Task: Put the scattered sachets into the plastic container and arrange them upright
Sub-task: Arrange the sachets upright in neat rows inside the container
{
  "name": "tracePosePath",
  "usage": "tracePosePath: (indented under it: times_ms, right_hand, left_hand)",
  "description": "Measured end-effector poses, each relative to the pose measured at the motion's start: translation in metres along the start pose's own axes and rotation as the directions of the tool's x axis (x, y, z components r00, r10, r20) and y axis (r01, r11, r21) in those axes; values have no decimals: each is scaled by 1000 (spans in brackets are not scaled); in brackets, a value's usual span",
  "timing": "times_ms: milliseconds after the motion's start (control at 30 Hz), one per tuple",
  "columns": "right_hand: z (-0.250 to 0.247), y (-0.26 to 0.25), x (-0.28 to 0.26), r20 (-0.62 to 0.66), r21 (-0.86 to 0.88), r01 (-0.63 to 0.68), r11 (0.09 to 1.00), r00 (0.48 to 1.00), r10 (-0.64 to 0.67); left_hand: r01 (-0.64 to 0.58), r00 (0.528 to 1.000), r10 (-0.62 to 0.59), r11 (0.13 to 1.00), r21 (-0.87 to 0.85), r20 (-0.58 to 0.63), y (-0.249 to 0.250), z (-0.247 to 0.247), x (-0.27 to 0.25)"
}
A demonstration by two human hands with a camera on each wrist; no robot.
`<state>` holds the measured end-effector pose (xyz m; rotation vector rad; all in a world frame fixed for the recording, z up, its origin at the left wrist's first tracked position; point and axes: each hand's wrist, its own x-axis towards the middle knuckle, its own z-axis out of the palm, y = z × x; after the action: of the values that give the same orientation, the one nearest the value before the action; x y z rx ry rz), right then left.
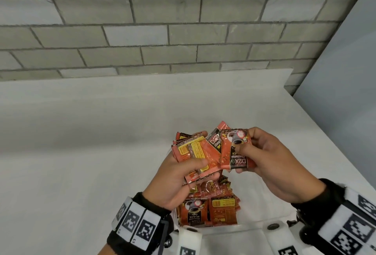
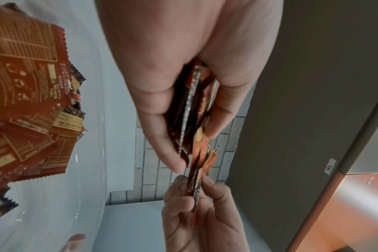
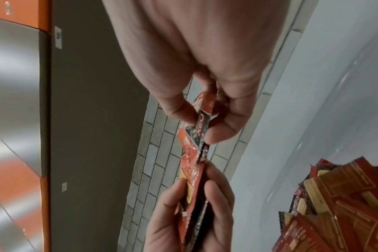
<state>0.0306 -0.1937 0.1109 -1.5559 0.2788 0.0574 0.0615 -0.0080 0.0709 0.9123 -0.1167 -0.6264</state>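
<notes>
My left hand (image 1: 196, 163) grips a fanned stack of red sachets (image 1: 193, 150), thumb on top and fingers behind; in the left wrist view the stack (image 2: 192, 109) shows edge-on between thumb and fingers. My right hand (image 1: 244, 143) pinches a red and black D2X sachet (image 1: 236, 157) at the right side of that stack, touching it; the same sachet (image 3: 197, 134) appears edge-on in the right wrist view. Both hands hover over the clear plastic container (image 2: 91, 170), where several red sachets (image 1: 209, 208) lie in a loose pile.
A white table (image 1: 81, 132) spreads to the left and behind the hands. A grey brick wall (image 1: 142, 31) stands at the back, and a pale panel (image 1: 345, 92) on the right. White marker straps (image 1: 189, 240) sit at the near edge.
</notes>
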Motion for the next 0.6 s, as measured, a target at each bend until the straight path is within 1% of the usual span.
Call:
tracePosePath:
  times_ms: [67,133,267,367,433,533,600]
  right_hand:
    - [1,1,0,8,19,-37,999,999,37]
    - [2,2,-1,14,-7,-51,999,999,51]
    - [0,-2,-2,10,-171,51,984,999,-50]
    - [-4,-8,-2,57,-196,106,975,994,-97]
    - [-4,-11,-2,95,-232,103,967,992,-83]
    - [-2,-11,-2,143,-286,74,955,989,-34]
    - [-1,-10,-3,171,-268,51,962,985,-4]
  left_hand:
    - [-45,999,45,998,32,-5,-2,1,0]
    - [-72,997,72,995,71,-7,-3,2,0]
    - [-44,999,45,983,179,1,0,4,-1]
    - [-4,1000,-2,982,188,31,3,3,-3]
    - [5,999,-15,980,199,53,4,3,-4]
    - [-12,998,-2,976,219,66,4,3,-5]
    - [-20,998,6,976,216,64,4,4,-5]
